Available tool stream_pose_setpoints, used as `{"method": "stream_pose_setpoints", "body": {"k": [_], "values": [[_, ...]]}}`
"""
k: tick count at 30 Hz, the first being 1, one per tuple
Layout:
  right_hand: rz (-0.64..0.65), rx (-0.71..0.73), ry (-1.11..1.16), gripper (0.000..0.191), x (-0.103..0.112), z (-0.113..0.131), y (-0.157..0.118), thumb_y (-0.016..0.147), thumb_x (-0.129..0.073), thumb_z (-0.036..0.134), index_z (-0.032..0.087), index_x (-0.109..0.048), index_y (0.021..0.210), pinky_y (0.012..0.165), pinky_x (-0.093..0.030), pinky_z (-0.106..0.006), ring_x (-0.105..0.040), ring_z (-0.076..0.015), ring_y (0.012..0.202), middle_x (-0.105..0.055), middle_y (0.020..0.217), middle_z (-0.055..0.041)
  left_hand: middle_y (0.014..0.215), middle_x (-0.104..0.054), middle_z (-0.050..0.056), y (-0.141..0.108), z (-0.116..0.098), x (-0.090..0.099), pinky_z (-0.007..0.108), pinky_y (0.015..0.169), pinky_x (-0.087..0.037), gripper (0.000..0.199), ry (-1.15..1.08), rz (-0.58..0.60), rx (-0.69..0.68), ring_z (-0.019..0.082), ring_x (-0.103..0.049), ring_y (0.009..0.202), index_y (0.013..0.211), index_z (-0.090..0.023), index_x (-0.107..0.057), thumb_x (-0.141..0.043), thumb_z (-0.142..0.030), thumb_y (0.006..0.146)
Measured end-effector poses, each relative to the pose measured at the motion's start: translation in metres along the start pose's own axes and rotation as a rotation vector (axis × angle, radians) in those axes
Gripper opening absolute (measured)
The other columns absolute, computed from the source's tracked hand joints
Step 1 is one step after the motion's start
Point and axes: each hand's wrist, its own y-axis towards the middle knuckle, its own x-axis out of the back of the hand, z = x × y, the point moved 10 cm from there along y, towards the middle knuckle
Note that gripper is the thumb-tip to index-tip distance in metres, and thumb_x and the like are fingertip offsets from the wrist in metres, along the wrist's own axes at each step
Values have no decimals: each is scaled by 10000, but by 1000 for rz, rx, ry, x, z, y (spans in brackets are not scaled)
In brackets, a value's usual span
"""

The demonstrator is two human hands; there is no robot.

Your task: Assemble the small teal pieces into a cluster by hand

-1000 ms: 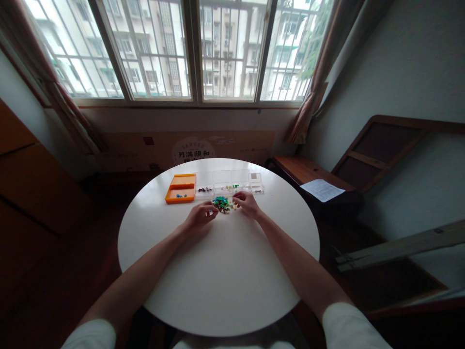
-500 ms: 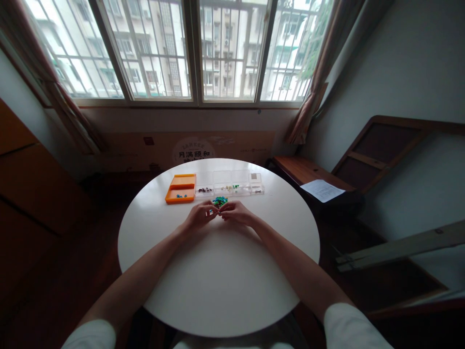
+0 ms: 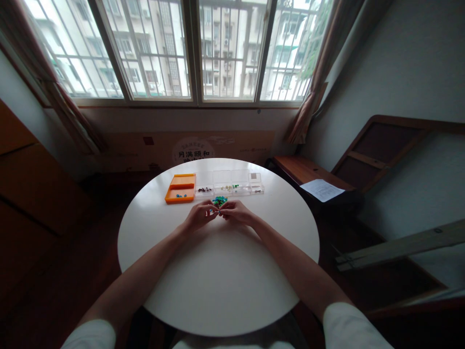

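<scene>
Fingertips of my left hand (image 3: 200, 214) and my right hand (image 3: 234, 212) meet in a pinch over the white round table (image 3: 225, 281). Between them shows a speck of blue, too small to name. Just beyond the fingers lies a pile of small blue and green pieces (image 3: 220, 200), partly hidden by my hands. An orange box (image 3: 182, 179) lies open behind my left hand, with a few blue pieces (image 3: 180, 196) in its near compartment. To its right stand clear plastic boxes (image 3: 221, 178) with raised lids, holding dark, cream and green bits.
A wooden bench (image 3: 294, 167) with a sheet of paper (image 3: 321, 190) on it stands right of the table. A large printed cardboard box (image 3: 232, 143) leans below the window. Wooden boards (image 3: 399, 247) lie at the right, and an orange-brown cabinet (image 3: 36, 184) stands left.
My hands stay almost in place, still pinched together. The blue speck at the fingertips shows more clearly now. The boxes and the pile have not visibly moved.
</scene>
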Motion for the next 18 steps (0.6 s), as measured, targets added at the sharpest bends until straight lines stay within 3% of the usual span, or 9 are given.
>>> {"method": "stream_pose_setpoints", "body": {"k": [18], "values": [[21,32,-16,338,-4,3,0,643,-728,384,107,-631,810,528,-440,-231,-566,-101,552,-632,634,-26,812,-585,18,0,-4,-1,171,552,-432,126,-49,13,-41,51,-519,587,865,-187,-676,-581,-257,819]]}}
